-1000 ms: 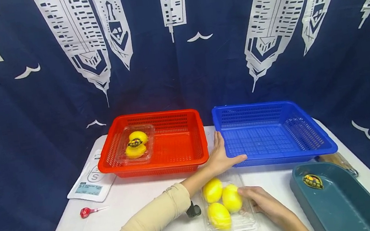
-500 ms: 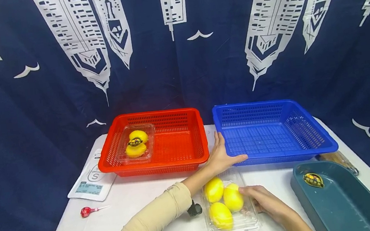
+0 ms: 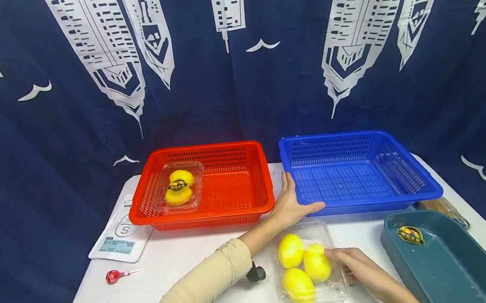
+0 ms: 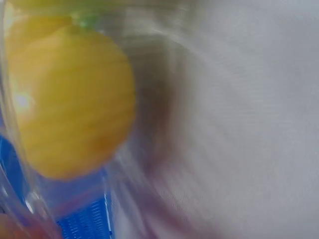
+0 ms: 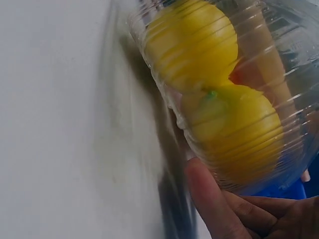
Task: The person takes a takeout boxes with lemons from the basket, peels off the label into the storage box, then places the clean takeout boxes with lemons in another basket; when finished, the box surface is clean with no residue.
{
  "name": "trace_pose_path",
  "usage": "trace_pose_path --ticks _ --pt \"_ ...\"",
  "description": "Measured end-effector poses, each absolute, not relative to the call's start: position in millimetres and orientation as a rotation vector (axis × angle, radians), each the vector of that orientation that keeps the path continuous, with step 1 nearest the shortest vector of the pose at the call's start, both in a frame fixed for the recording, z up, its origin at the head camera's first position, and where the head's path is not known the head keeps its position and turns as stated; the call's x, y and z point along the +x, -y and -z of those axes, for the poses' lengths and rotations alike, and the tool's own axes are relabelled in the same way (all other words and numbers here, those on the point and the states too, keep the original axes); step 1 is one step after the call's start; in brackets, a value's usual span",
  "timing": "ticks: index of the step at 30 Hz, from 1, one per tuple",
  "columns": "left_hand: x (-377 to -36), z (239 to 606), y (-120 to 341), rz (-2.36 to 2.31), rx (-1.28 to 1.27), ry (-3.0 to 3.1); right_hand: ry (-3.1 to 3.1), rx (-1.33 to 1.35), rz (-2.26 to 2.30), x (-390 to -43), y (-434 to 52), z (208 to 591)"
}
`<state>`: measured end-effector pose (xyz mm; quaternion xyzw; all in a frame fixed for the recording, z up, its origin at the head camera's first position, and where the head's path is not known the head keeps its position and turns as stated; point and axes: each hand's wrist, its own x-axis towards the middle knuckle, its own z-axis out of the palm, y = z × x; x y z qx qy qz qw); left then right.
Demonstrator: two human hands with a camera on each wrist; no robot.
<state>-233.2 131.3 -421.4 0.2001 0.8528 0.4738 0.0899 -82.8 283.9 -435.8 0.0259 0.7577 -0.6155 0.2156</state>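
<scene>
The right hand has its fingers pressed against the right side of a clear plastic box. They look a bit bent around the box wall, with the thumb by the top edge, so I think this hand holds the box. The left hand lies just behind the box, at its far edge. Its fingers are straight and a little apart. They rest flat by the front rim of the blue basket, and the thumb points along that rim. I cannot tell if this hand touches the box too.

The box sits near the front edge of the surface, about in the middle. Inside it are three yellow lemons, packed close together.

I think the box is thin and bendy, so it could crush or pop open if squeezed hard. The lemons make it a bit heavy, and they may roll inside. The plastic looks smooth and slippery. It seems best to take it by both long sides, or from below.

A red basket stands at the back left with another box of lemons in it. A dark green tray is at the front right corner. A white packet and a red lollipop lie near the left edge.
</scene>
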Motion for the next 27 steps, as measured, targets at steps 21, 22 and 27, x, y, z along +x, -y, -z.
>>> trace_pose_path --ticks 21,22,27 --pt "-234 432 -134 -1.647 0.532 -2.461 -2.159 0.012 1.607 -53 -327 380" --pt "-235 432 -134 -1.655 0.537 -2.457 -2.134 -0.039 1.62 -54 -330 376" --pt "-237 433 -134 -1.673 0.571 -2.452 -2.228 -0.076 1.542 -61 -341 357"
